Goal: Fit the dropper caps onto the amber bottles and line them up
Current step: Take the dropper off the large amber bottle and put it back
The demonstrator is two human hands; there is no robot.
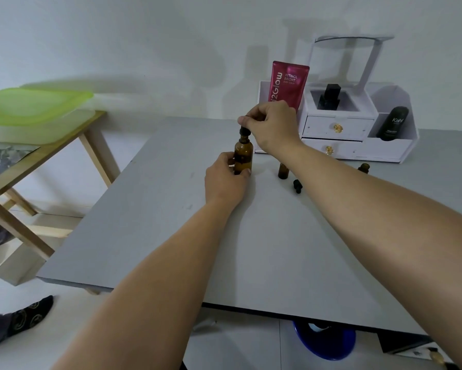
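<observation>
- On the grey table (157, 209), my left hand (225, 180) grips the upright amber bottle (243, 156).
- Straight above, on its axis, I see my right hand (271, 126) pinching the dropper cap (245, 131).

- plain white wall (144, 36), soft shadows across it
- grey counter (157, 222) pushed against it
- little wooden table (72, 137) off left
- pale tiled floor (77, 316)

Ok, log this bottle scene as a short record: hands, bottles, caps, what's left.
left hand: holds the large amber bottle upright on the grey table
right hand: pinches the dropper cap at that bottle's neck
uncapped: small amber bottle; second small bottle, partly hidden by the right forearm
loose cap: lying on the table
left to do: two bottles to cap, then line up
</observation>
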